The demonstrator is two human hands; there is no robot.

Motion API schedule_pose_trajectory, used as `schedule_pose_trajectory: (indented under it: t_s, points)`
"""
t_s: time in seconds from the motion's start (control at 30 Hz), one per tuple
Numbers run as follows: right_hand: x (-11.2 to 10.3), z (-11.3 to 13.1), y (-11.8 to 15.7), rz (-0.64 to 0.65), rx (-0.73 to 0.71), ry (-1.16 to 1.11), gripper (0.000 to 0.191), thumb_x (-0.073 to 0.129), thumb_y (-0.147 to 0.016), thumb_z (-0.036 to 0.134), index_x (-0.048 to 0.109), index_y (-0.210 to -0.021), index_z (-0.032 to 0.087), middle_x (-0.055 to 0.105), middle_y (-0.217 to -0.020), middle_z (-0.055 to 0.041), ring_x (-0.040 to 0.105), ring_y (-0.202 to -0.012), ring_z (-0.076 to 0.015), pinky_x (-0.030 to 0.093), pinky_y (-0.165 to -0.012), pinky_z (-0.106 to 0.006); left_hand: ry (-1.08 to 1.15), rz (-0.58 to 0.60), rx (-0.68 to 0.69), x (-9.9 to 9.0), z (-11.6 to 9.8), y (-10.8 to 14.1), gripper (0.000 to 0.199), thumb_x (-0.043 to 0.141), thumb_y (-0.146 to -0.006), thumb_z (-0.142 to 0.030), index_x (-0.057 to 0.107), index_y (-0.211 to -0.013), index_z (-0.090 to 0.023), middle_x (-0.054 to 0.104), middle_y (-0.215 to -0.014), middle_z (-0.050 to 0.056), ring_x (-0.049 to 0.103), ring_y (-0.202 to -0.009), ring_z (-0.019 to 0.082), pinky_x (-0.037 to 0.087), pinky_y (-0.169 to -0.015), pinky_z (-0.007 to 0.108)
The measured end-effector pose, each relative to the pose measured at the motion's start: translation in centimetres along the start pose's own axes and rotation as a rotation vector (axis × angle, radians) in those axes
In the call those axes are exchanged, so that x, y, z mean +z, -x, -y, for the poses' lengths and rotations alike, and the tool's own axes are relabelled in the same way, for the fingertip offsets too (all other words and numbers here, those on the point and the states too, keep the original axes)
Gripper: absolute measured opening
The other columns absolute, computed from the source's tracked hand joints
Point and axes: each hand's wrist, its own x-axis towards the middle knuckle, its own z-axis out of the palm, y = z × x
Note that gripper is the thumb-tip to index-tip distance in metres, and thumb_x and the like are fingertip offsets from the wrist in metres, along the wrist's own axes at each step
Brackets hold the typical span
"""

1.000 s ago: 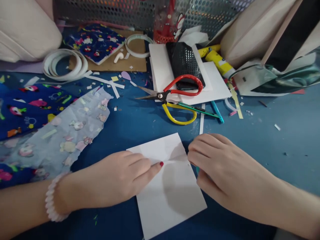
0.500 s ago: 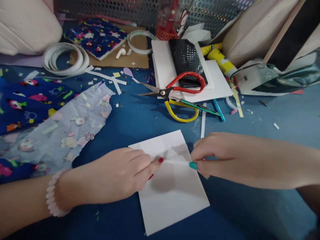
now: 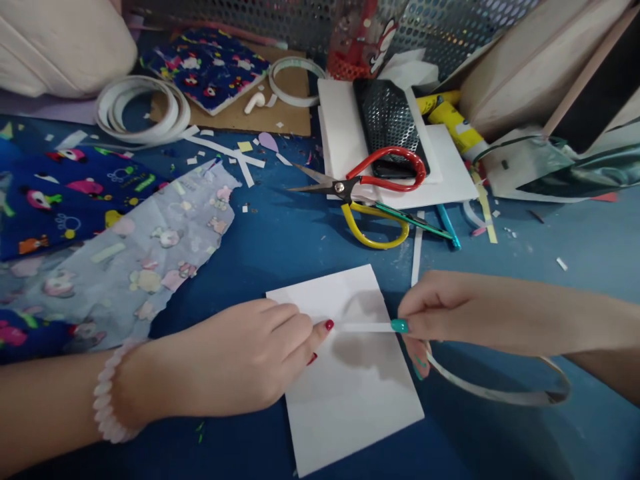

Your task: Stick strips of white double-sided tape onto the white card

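A white card point(image 3: 357, 400) lies at a slant on the blue tabletop. Across its upper half runs a narrow white strip of tape point(image 3: 364, 327), taut and straight. My left hand point(image 3: 260, 353) rests over the card's left side, its index fingertip pressing the strip's left end down and the other fingers curled. At the card's right edge, my right hand point(image 3: 425, 320) pinches the strip under its thumb. From the lower fingers of that hand hangs a thin pale loop of tape point(image 3: 500, 395), partly hidden by the wrist.
Open scissors point(image 3: 345, 189) lie beyond the card, beside a black phone point(image 3: 393, 127) on white boards. Tape rolls point(image 3: 145, 113) stand at the back left. Patterned fabric point(image 3: 170, 233) spreads along the left. Yellow tubes point(image 3: 455, 127) and a plastic bag point(image 3: 520, 167) sit at the back right.
The strip between my hands has gone from crumpled-looking to straight. My right hand has shifted slightly right, and the pale loop beneath it has come into view. My left fingertip stays on the card.
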Motion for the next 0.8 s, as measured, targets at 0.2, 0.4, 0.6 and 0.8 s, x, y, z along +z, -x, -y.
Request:
schedule_pose_trajectory:
  t_s: [0.2, 0.4, 0.6, 0.8]
  points:
    - [-0.9, 0.5, -0.8, 0.275, 0.261, -0.183, 0.041, 0.035, -0.091, 0.031, 0.066, -0.067, 0.018, 0.073, -0.076, -0.0054, 0.068, -0.071, -0.0169, 0.047, -0.064, -0.025, -0.026, -0.005, 0.008, 0.1, -0.2, -0.3, 0.036, 0.031, -0.1, -0.007, 0.065, -0.11, -0.009, 0.067, -0.082, 0.006, 0.06, -0.072, 0.018, 0.043, -0.06, 0.032]
    - [-0.9, 0.8, -1.1, 0.315, 0.239, -0.06, 0.044, 0.034, -0.09, 0.03, 0.063, -0.06, 0.018, 0.072, -0.071, -0.0056, 0.065, -0.067, -0.0176, 0.042, -0.06, -0.026, 0.025, 0.007, -0.001, 0.3, -0.1, -0.1, 0.034, 0.032, -0.099, -0.008, 0.064, -0.112, -0.009, 0.067, -0.085, 0.006, 0.06, -0.074, 0.019, 0.044, -0.063, 0.033]
    - [-1.0, 0.6, -1.2, 0.333, 0.254, -0.05, 0.043, 0.033, -0.091, 0.03, 0.063, -0.062, 0.018, 0.071, -0.069, -0.0046, 0.064, -0.063, -0.0164, 0.043, -0.058, -0.025, 0.053, 0.023, -0.008, 0.5, -0.2, 0.2, 0.035, 0.032, -0.099, -0.008, 0.065, -0.108, -0.01, 0.067, -0.086, 0.006, 0.059, -0.075, 0.02, 0.044, -0.066, 0.034]
    - [-0.9, 1.2, -1.2, 0.233, 0.246, 0.007, 0.04, 0.034, -0.09, 0.027, 0.059, -0.06, 0.019, 0.07, -0.067, -0.005, 0.064, -0.059, -0.016, 0.041, -0.055, -0.025, 0.056, 0.043, 0.006, 0.4, -0.1, 0.2, 0.033, 0.034, -0.096, -0.007, 0.065, -0.106, -0.011, 0.067, -0.087, 0.006, 0.059, -0.074, 0.019, 0.043, -0.065, 0.033]
